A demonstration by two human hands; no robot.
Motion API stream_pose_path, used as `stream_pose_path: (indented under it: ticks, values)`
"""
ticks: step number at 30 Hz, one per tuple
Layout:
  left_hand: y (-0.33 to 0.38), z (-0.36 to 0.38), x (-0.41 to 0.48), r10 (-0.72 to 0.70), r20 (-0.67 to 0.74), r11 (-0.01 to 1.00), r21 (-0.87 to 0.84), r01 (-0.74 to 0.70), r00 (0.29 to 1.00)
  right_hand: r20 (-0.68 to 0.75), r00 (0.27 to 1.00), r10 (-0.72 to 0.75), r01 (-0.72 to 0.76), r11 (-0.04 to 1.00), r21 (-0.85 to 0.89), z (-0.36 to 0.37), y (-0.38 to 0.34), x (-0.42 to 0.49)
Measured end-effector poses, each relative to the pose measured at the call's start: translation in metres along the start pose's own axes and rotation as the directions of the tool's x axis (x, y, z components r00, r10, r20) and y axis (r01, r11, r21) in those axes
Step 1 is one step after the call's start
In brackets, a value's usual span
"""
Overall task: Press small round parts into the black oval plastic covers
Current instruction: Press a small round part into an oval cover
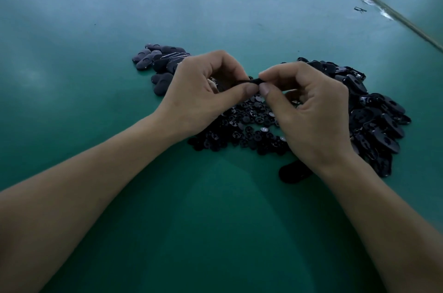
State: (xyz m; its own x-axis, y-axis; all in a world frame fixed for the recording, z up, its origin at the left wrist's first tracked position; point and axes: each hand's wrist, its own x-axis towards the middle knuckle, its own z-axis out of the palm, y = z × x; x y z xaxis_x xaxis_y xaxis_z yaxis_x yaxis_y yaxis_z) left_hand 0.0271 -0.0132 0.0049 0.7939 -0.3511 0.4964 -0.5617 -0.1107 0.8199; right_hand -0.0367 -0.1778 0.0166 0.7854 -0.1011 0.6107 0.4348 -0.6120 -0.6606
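Black oval cover point(249, 81) is held just above the pile of small round parts point(247, 122). Left hand point(203, 96) and right hand point(309, 110) each grip one end tight, likely so thumbs can squeeze a part in.

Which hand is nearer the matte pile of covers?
Left. The left hand overlaps the matte pile at its right edge; the right hand sits farther right, by the glossy pile.
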Motion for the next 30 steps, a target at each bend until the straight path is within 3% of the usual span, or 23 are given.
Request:
stream_pose_path:
  ticks: [4, 9, 11, 22, 30]
  values:
    - [-0.001, 0.000, 0.000, 0.003, 0.018, 0.999, 0.034, -0.003, 1.000, -0.032, 0.999, 0.004, -0.006, 0.997, -0.073, 0.000, 0.001, 0.001]
    - [-0.003, -0.002, 0.002, -0.020, -0.011, 0.993, 0.112, 0.021, 1.000, 0.149, 0.975, 0.163, -0.069, 0.866, -0.495, -0.005, 0.011, -0.001]
    - [-0.003, -0.003, 0.003, -0.012, -0.033, 0.994, 0.107, 0.016, 0.999, 0.178, 0.956, 0.232, -0.092, 0.816, -0.570, -0.005, 0.010, -0.002]
    - [0.001, -0.001, 0.000, 0.013, -0.039, 0.984, 0.178, -0.006, 0.999, 0.159, 0.964, 0.215, -0.107, 0.854, -0.510, -0.004, 0.010, -0.002]
    - [-0.003, -0.001, 0.002, 0.019, -0.089, 0.990, 0.141, -0.007, 0.996, 0.074, 0.982, 0.175, -0.142, 0.936, -0.321, -0.003, 0.009, 0.000]
